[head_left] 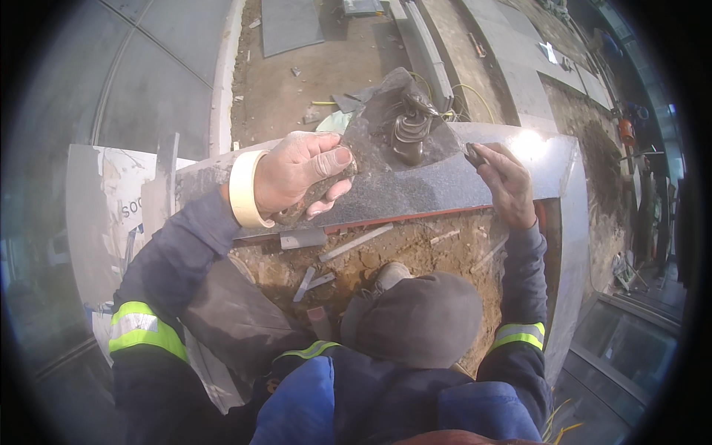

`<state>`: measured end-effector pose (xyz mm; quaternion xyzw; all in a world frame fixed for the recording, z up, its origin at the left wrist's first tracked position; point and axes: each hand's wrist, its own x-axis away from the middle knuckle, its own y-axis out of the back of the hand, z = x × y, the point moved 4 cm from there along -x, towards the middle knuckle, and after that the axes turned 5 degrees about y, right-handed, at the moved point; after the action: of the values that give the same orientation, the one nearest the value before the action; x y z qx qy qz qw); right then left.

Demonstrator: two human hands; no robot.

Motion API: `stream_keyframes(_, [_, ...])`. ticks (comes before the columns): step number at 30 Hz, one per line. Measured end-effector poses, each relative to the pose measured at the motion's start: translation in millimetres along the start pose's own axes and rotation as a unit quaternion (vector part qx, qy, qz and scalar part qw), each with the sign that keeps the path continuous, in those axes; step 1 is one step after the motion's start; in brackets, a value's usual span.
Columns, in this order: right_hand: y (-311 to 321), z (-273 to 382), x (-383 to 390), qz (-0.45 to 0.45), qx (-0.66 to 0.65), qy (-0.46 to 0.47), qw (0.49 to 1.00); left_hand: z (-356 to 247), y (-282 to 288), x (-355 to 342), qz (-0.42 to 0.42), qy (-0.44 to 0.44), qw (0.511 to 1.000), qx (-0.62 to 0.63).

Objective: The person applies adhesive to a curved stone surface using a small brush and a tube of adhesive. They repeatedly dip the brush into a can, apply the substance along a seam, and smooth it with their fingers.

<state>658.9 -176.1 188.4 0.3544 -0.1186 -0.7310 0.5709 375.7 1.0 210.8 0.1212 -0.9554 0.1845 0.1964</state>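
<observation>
My left hand (308, 174) is closed on a rough, brownish, dirty-looking piece (343, 165) whose kind I cannot make out. A cream roll of masking tape (243, 189) sits round my left wrist. My right hand (506, 182) pinches a small dark piece (472, 154) between thumb and fingertips; its kind is unclear. Between both hands, a dark glossy mass (409, 141), folded like thick paste, lies on a greyish plastic sheet (371, 122). The sheet rests on a speckled grey stone slab (415, 189), near its far edge.
Stone offcuts (356, 243) lie on the dirt below the slab, near my shoe (391, 274). Another slab (567, 245) runs along the right. Beyond are a flat grey panel (291, 26), long stone strips and a yellow cable (478, 96). Large grey panels (159, 74) stand at left.
</observation>
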Motion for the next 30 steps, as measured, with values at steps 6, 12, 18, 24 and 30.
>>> stream_keyframes(6, [-17,43,20,-0.127,-0.407,-0.212,0.879,9,12,-13,-0.201,-0.114,0.967,-0.112])
stream_keyframes(12, [-86,50,10,-0.061,-0.447,-0.25,0.857,11,0,-15,-0.223,-0.144,0.963,-0.051])
stream_keyframes(18, [-114,45,-1,-0.063,-0.468,-0.254,0.844,13,-8,-9,-0.239,-0.136,0.959,-0.073])
stream_keyframes(24, [-101,45,-18,-0.062,-0.42,-0.244,0.872,34,-9,-8,-0.251,-0.126,0.933,-0.224])
stream_keyframes(30, [-58,64,-26,-0.108,-0.033,-0.057,0.992,31,-9,-12,-0.205,-0.076,0.96,-0.174])
